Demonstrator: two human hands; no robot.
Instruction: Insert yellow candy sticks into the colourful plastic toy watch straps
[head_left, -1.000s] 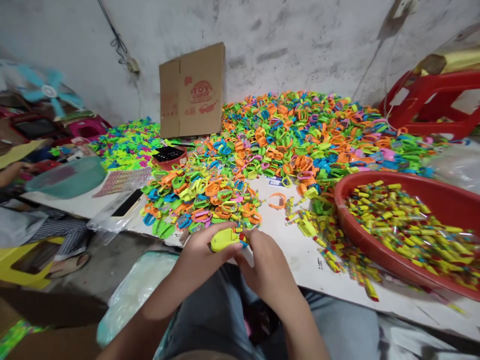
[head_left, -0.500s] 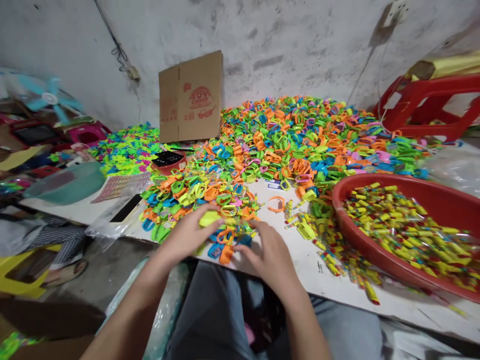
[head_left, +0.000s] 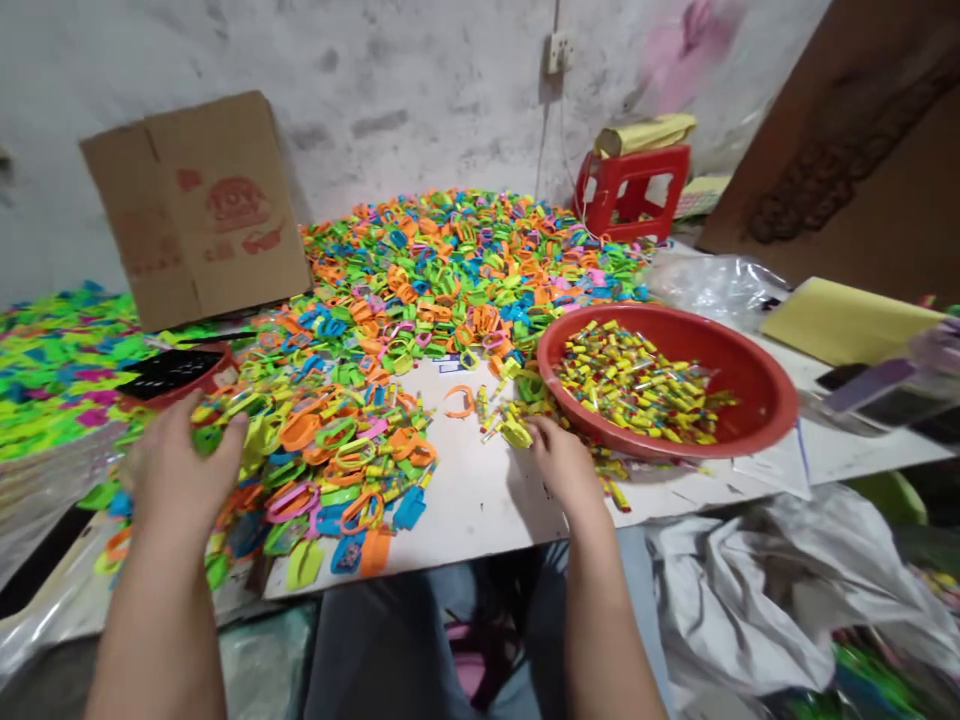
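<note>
Over the left part of a heap of colourful plastic toy watches point(head_left: 300, 430) is my left hand point(head_left: 176, 465), its thumb and fingers apart around several pieces, with no clear grip on any. My right hand point(head_left: 564, 468) reaches to the white tabletop beside the red basin, fingers drawn together at a yellow toy watch point(head_left: 516, 432); the fingertips partly hide the contact. Small yellow candy tubes point(head_left: 491, 415) lie around that watch. An orange watch band point(head_left: 460, 401) rests alone on the white table point(head_left: 469, 500) between the hands.
A red basin point(head_left: 765, 400) full of yellow tubes stands at right. A big watch pile point(head_left: 450, 250) rises against the wall, beside a cardboard box point(head_left: 210, 220). Further right are a red stool point(head_left: 637, 190), a yellow pad point(head_left: 847, 320) and a white sack point(head_left: 742, 590).
The view has turned right. My hands have moved apart: the left from the near edge to the heap's left side, the right over to the yellow watch near the basin.
</note>
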